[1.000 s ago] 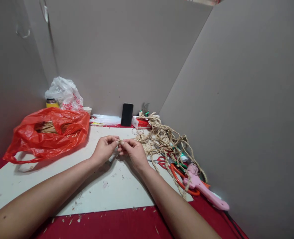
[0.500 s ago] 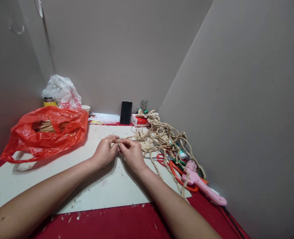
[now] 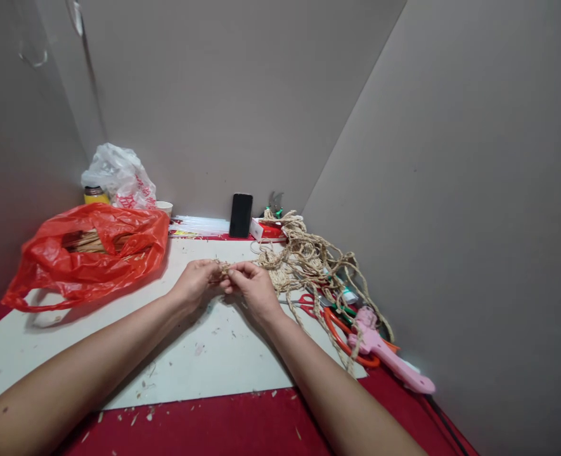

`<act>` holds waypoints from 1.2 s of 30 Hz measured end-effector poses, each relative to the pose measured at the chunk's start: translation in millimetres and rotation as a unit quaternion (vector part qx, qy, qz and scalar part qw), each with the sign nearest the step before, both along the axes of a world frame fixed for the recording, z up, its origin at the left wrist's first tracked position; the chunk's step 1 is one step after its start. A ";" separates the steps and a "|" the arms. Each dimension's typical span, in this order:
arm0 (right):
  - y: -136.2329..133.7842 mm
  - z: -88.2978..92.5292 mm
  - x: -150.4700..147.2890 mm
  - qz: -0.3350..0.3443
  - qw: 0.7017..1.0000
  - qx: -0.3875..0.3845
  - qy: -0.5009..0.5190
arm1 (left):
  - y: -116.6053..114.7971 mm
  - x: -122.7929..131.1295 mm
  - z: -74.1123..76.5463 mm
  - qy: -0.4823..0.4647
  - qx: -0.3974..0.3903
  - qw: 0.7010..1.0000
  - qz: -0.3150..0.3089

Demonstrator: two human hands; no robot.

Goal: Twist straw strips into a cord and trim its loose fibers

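Note:
Both my hands meet over the middle of a white board (image 3: 204, 354). My left hand (image 3: 195, 284) and my right hand (image 3: 251, 288) pinch the same short stretch of tan twisted straw rope (image 3: 222, 269) between thumbs and fingertips. That rope runs off to the right into a loose tangled heap of rope (image 3: 309, 263) beside my right hand. The fingers of both hands are curled closed on the strand.
A red plastic bag (image 3: 85, 256) with straw inside lies at the left, a white bag (image 3: 118, 177) and a yellow jar (image 3: 94, 196) behind it. A black phone (image 3: 241, 215) leans on the back wall. Orange scissors (image 3: 344, 339) and a pink glue gun (image 3: 385, 354) lie at right. Grey walls enclose the space.
My hands have stayed together on the rope, shifting slightly; the fingers have re-gripped the strand and the rope end now pokes out leftward above my left hand.

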State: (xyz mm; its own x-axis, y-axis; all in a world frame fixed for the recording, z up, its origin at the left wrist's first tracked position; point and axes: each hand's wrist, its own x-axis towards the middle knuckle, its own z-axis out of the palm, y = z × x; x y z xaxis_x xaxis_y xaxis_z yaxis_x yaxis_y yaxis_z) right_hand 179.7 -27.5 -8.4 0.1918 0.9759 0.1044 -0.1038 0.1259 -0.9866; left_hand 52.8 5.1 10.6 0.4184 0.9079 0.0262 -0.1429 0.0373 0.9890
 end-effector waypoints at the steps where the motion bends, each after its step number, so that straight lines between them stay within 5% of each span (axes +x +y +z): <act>1: 0.0 0.1 1.1 0.003 1.000 -0.003 0.008 | -0.5 -0.1 0.8 -0.005 -0.004 1.000 -0.006; 7: 0.3 0.7 4.7 0.007 1.000 -0.003 -0.001 | -1.8 2.9 -1.8 -0.015 0.037 0.999 0.027; 13: 1.2 -5.6 4.7 -0.028 0.989 0.042 -0.142 | -2.3 4.8 -8.6 0.003 0.071 0.996 0.049; 20: -4.7 -6.6 4.9 -0.098 0.918 0.109 -0.369 | -3.6 3.4 -7.6 0.038 0.080 0.993 0.079; 26: -6.9 -0.3 8.3 -0.104 0.878 0.140 -0.447 | -2.6 -0.2 5.7 0.034 0.003 0.998 0.054; 31: -2.9 6.8 22.3 -0.141 0.880 0.131 -0.434 | -4.3 -1.4 12.9 0.037 -0.030 0.999 0.017; 36: 0.2 9.3 26.7 -0.102 0.918 0.113 -0.367 | -5.3 0.5 10.5 0.057 -0.016 0.998 -0.012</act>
